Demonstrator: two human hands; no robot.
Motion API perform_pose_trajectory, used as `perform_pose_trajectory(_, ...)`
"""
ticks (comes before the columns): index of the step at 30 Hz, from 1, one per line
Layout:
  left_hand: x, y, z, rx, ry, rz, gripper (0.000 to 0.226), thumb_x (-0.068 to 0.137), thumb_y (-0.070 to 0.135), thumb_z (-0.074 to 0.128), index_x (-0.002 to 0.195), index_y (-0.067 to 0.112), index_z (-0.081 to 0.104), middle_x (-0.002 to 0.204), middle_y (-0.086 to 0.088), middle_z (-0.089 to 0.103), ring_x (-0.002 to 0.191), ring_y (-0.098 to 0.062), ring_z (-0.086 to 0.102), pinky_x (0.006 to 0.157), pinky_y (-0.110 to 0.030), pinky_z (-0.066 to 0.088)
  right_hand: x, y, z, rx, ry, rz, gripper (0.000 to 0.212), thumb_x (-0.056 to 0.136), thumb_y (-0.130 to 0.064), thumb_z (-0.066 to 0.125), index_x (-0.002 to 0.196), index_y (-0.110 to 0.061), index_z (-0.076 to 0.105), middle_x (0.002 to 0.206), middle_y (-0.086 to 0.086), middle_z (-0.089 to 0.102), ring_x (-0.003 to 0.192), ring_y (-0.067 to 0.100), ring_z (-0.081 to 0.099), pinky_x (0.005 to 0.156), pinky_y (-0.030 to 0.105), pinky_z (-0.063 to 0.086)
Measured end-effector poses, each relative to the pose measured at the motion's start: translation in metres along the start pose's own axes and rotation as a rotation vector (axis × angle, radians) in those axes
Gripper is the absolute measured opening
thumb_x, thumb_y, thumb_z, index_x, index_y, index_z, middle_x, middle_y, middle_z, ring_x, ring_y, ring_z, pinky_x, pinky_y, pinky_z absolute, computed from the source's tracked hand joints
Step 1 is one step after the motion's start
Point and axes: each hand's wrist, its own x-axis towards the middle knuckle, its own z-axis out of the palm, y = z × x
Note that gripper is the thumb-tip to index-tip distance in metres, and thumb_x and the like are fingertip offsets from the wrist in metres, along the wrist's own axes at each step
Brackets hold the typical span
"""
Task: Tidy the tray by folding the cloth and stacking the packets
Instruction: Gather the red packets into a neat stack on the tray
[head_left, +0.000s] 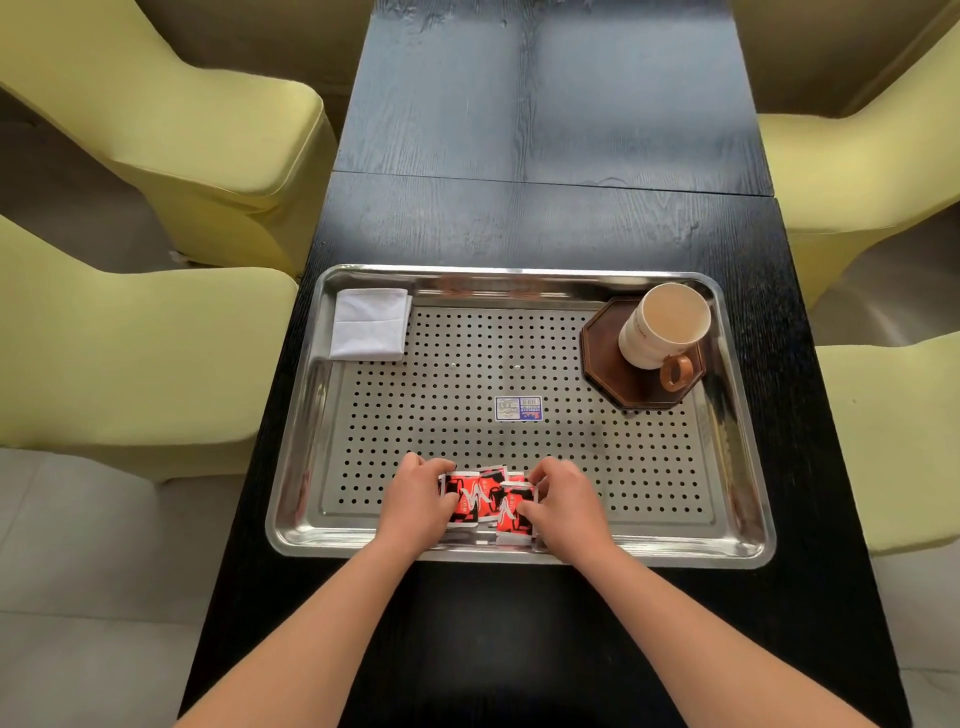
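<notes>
A steel perforated tray (519, 558) lies on the black table. A white cloth (370, 325), folded into a small rectangle, rests in the tray's far left corner. Red, black and white packets (485, 499) lie bunched and overlapping near the tray's front edge. My left hand (418, 501) grips the bunch from the left side. My right hand (563, 506) holds the packets from the right, fingers curled over them. How many packets there are is partly hidden by my fingers.
A cream mug (662, 327) with a brown handle stands on a dark octagonal coaster (608, 364) in the tray's far right corner. A small sticker (518, 409) is at the tray's middle. Yellow-covered chairs (171, 130) flank the black table (545, 130) on both sides.
</notes>
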Motion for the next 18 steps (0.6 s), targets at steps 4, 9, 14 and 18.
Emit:
perform_pose_trajectory(4, -0.001, -0.002, 0.002, -0.045, 0.015, -0.007, 0.043, 0.089, 0.020, 0.071, 0.131, 0.024, 0.062, 0.110, 0.002, 0.048, 0.094, -0.012, 0.053, 0.080, -0.024, 0.042, 0.007, -0.006, -0.007, 0.078, 0.008, 0.017, 0.020, 0.083, -0.024, 0.079, 0.086, -0.027, 0.059, 0.078, -0.013, 0.060, 0.075, 0.007, 0.057, 0.060, 0.020, 0.039)
perform_pose_trajectory(9, -0.001, -0.002, 0.002, -0.083, 0.025, -0.026, 0.042, 0.089, 0.018, 0.071, 0.129, 0.023, 0.064, 0.108, 0.002, 0.049, 0.093, -0.013, 0.054, 0.079, -0.023, 0.043, 0.014, -0.024, -0.004, 0.091, -0.040, -0.039, 0.016, 0.085, -0.020, 0.077, 0.097, -0.020, 0.067, 0.091, -0.005, 0.065, 0.087, 0.014, 0.061, 0.077, 0.030, 0.053)
perform_pose_trajectory(14, -0.003, -0.004, 0.002, -0.125, 0.003, -0.028, 0.047, 0.087, 0.017, 0.073, 0.132, 0.023, 0.062, 0.109, 0.002, 0.049, 0.093, -0.013, 0.059, 0.072, -0.020, 0.047, 0.012, -0.019, 0.002, -0.101, -0.022, -0.211, 0.028, 0.088, -0.020, 0.074, 0.115, -0.020, 0.066, 0.109, -0.004, 0.058, 0.095, 0.017, 0.061, 0.085, 0.033, 0.053)
perform_pose_trajectory(18, -0.005, -0.006, 0.000, -0.107, -0.104, 0.004, 0.069, 0.076, 0.015, 0.077, 0.139, 0.027, 0.052, 0.112, 0.002, 0.040, 0.094, -0.014, 0.057, 0.082, -0.030, 0.056, 0.015, -0.017, 0.008, -0.178, -0.097, -0.222, 0.054, 0.089, -0.020, 0.072, 0.138, -0.028, 0.052, 0.116, 0.000, 0.050, 0.096, 0.021, 0.059, 0.083, 0.036, 0.054)
